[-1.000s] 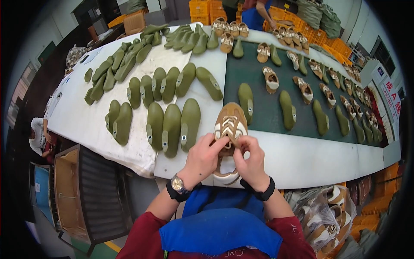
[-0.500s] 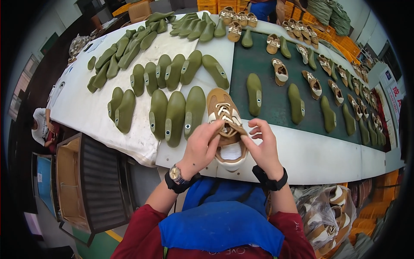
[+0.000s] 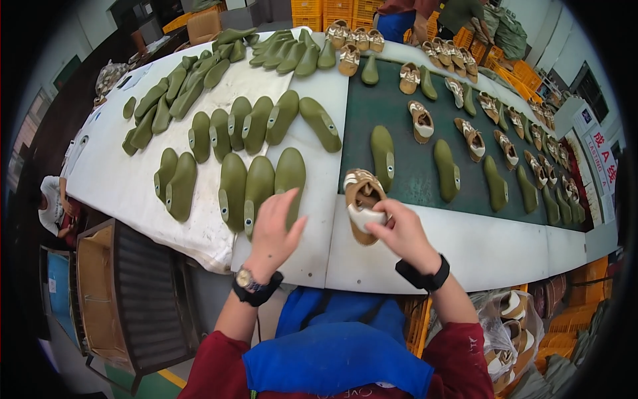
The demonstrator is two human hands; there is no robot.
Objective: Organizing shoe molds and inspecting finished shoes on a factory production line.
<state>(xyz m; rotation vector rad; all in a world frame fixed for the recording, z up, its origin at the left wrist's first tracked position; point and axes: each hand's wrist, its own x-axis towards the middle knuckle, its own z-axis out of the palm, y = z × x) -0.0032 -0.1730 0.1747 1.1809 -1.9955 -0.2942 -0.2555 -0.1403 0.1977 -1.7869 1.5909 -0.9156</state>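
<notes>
Right hand (image 3: 399,233) pinches the white heel end of a tan strappy sandal (image 3: 362,199), fingers closed on it; sandal sits at the near edge of the white table (image 3: 478,246), toe pointing away. Left hand (image 3: 276,229) is open, fingers spread, holding nothing, hovering over the near ends of three olive-green shoe lasts (image 3: 259,186) lying side by side. Beyond, more green lasts lie on a dark green mat (image 3: 412,159). Farther back, rows of finished sandals (image 3: 421,122).
</notes>
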